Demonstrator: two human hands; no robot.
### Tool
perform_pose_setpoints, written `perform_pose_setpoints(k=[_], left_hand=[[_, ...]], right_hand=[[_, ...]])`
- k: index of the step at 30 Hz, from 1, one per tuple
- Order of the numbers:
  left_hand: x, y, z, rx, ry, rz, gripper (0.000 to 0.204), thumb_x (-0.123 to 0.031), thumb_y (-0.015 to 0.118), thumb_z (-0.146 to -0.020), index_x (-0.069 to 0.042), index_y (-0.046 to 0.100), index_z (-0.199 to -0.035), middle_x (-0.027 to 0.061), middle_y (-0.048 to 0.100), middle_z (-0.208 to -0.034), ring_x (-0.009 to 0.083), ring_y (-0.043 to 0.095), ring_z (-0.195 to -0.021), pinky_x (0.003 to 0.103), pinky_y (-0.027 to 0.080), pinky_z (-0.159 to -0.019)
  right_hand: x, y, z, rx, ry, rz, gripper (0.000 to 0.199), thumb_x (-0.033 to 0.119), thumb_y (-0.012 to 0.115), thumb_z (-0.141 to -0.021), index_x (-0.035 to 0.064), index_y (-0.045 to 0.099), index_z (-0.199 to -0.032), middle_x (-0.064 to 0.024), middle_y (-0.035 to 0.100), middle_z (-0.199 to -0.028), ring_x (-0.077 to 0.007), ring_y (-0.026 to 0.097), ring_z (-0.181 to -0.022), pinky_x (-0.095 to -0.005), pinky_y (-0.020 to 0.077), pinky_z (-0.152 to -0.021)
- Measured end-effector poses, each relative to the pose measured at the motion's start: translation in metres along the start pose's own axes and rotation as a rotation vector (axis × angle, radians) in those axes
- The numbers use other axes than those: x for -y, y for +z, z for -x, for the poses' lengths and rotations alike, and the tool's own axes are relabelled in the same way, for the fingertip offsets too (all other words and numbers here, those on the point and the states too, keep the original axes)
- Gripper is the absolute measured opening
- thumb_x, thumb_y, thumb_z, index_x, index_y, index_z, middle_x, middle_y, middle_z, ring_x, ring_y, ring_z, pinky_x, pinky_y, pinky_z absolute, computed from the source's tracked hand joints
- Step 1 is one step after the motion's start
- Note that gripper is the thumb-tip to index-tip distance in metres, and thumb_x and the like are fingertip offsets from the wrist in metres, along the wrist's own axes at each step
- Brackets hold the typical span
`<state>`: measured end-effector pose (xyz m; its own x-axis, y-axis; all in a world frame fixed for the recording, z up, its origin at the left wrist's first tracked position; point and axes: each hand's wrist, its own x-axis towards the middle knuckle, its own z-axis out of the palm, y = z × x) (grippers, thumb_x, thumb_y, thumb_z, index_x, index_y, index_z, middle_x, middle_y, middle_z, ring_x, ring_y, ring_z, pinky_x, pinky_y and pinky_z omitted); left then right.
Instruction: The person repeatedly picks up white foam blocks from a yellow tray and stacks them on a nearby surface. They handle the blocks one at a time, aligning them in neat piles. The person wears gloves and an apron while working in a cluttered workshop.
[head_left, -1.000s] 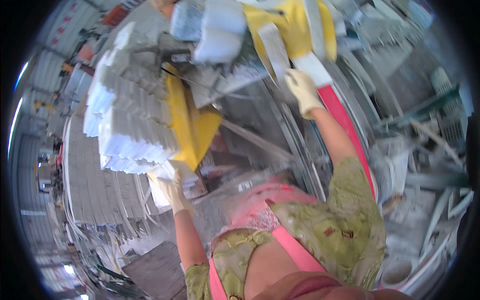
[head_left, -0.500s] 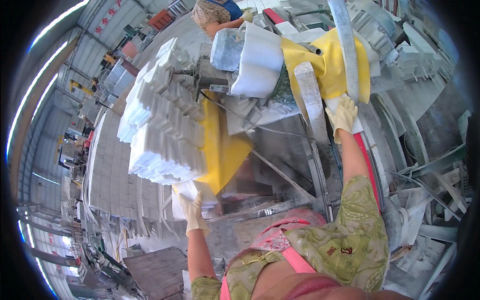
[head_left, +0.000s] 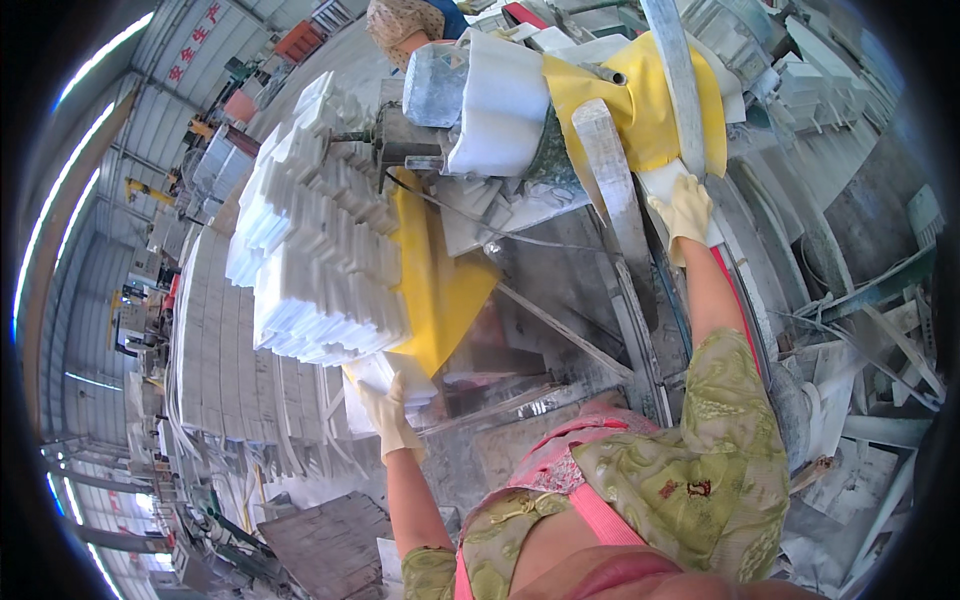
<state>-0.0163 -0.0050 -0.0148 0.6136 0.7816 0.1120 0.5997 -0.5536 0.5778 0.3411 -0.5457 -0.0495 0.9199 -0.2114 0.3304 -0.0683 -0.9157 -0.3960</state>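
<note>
Right hand [head_left: 684,212] moved onto slab [head_left: 658,180] | lengthwise along red strip [head_left: 724,267], toward yellow sheet [head_left: 645,130] | fingers apart; left hand [head_left: 387,408]: unclear

The white slab stack [head_left: 325,290] resembled stone: smooth-faced, faintly glossy, rough and uneven along the edges. Immediately right of the stack, the yellow sheet [head_left: 425,300] appeared to be smooth plastic with a soft sheen. Farther right of the stack, the yellow cover [head_left: 645,115] showed a similar, creased finish. Above and right of the stack, the white wrap [head_left: 505,110] looked soft and matt; the blue-grey housing [head_left: 433,85] resembled dull, dusty metal. Below the stack, the left glove [head_left: 388,402] looked like thin, matt rubber.
</note>
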Motion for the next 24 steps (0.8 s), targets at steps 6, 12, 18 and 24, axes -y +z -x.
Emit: perform_pose_setpoints(k=[6, 12, 18, 24], left_hand=[[-0.003, 0.003, -0.001, 0.006, -0.070, 0.016, 0.112, -0.049, 0.084, -0.077, 0.015, 0.029, -0.151, 0.0337, 0.033, -0.158, 0.0422, 0.033, -0.148, 0.044, 0.028, -0.122], [-0.006, 0.005, -0.003, -0.053, 0.030, 0.083, 0.107, -0.041, 0.086, -0.074, 0.013, 0.034, -0.151, 0.0311, 0.036, -0.157, 0.0408, 0.034, -0.148, 0.043, 0.029, -0.121], [-0.036, -0.006, 0.015, -0.040, -0.016, 0.045, 0.106, -0.042, 0.086, -0.074, 0.010, 0.035, -0.152, 0.0285, 0.037, -0.158, 0.0398, 0.034, -0.148, 0.043, 0.029, -0.121], [-0.015, 0.006, -0.004, -0.205, 0.267, 0.110, 0.114, -0.055, 0.088, -0.069, 0.007, 0.037, -0.151, 0.0288, 0.047, -0.150, 0.0421, 0.047, -0.138, 0.046, 0.039, -0.114]], right_hand=[[-0.008, -0.032, 0.035, 0.026, -0.010, 0.058, 0.062, 0.041, 0.085, -0.075, 0.0013, 0.060, -0.116, -0.0173, 0.061, -0.119, -0.0376, 0.059, -0.114, -0.0481, 0.0464, -0.099], [-0.027, -0.061, 0.079, 0.057, -0.005, 0.065, 0.067, 0.042, 0.084, -0.076, 0.0003, 0.059, -0.123, -0.0192, 0.061, -0.125, -0.0384, 0.058, -0.119, -0.0471, 0.0453, -0.103], [-0.041, -0.060, 0.092, 0.131, 0.019, 0.138, 0.074, 0.046, 0.083, -0.077, 0.0002, 0.058, -0.129, -0.0215, 0.060, -0.133, -0.0392, 0.057, -0.124, -0.0465, 0.0450, -0.106], [-0.092, -0.076, 0.093, 0.350, -0.059, -0.067, 0.080, 0.043, 0.075, -0.084, 0.0113, 0.048, -0.152, -0.0187, 0.043, -0.158, -0.0333, 0.038, -0.148, -0.0407, 0.0305, -0.122]])
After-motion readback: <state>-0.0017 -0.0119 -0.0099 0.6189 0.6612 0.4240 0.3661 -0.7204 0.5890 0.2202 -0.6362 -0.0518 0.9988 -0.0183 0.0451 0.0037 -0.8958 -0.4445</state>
